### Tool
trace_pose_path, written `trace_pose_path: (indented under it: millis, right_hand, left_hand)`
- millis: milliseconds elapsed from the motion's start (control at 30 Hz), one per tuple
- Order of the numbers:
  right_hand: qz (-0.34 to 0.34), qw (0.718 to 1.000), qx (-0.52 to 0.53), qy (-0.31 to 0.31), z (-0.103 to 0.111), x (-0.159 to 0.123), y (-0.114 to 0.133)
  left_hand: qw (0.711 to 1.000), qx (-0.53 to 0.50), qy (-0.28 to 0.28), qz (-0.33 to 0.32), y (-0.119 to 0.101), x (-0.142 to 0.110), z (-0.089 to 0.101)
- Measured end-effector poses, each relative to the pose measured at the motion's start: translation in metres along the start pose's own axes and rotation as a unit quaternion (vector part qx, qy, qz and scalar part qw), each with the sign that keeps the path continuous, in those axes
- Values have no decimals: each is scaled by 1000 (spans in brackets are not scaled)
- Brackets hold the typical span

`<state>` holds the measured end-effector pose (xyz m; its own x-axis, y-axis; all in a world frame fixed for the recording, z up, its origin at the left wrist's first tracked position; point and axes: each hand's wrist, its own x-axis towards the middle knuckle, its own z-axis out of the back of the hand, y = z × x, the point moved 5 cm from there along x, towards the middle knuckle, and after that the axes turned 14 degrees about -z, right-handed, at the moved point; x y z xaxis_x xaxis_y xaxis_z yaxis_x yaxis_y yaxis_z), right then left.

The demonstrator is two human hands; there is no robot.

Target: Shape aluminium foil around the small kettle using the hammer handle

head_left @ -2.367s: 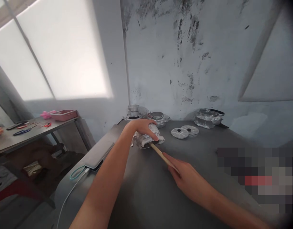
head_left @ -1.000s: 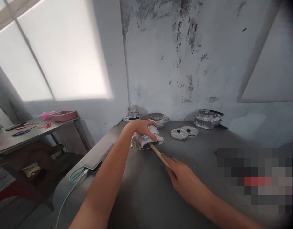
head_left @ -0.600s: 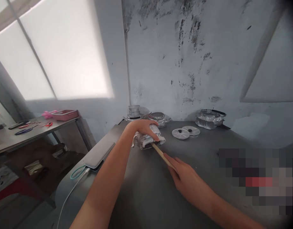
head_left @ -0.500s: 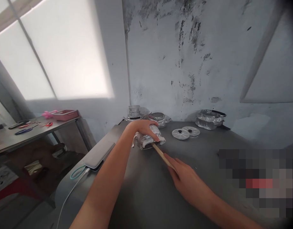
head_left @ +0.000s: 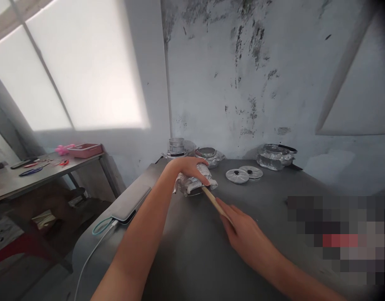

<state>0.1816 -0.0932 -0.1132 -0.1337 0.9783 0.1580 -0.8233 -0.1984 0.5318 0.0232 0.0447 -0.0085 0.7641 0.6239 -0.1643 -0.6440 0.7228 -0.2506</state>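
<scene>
My left hand [head_left: 192, 168] lies over a foil-wrapped object [head_left: 185, 182] on the grey table, its thumb and fingers curved down around the foil. A dark underside shows at the object's near edge; what the foil covers is hidden. In my closed right hand [head_left: 244, 230] is a flat, pale wooden stick [head_left: 215, 202]. Its far end meets the near right edge of the foil-wrapped object, close to my left thumb. Whether that end goes under or inside the foil, I cannot tell.
Behind my left hand stand stacked metal strainers [head_left: 176, 145] and a foil-wrapped round pan [head_left: 207, 154]. Two glass lids [head_left: 237, 176] lie to the right, near another foil-wrapped pan [head_left: 274, 159]. A power bank [head_left: 132, 204] with a cable sits left. A side table holds a pink tray [head_left: 85, 151].
The far end of the wooden stick has shifted slightly right along the foil-wrapped object's edge, and my right hand has moved a little with it. My left hand stays in place.
</scene>
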Motion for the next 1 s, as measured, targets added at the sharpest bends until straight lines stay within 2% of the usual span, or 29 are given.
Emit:
trace_pose_path:
  millis: [100, 300, 533, 767, 1000]
  right_hand:
    - [-7, 1000, -4, -10, 1, 0, 0]
    - [0, 1000, -4, 16, -4, 0, 0]
    - [-4, 1000, 12, -10, 0, 0, 1]
    - [6, 1000, 2, 19, -6, -2, 1]
    - [-13, 1000, -15, -4, 1, -1, 3]
  left_hand:
    - [1000, -1, -4, 2, 0, -1, 0]
    - [1000, 6, -15, 2, -3, -1, 0]
    - [1000, 11, -18, 6, -2, -2, 1]
    - [1000, 9, -16, 10, -1, -1, 0]
    - [1000, 3, -7, 7, -2, -2, 0]
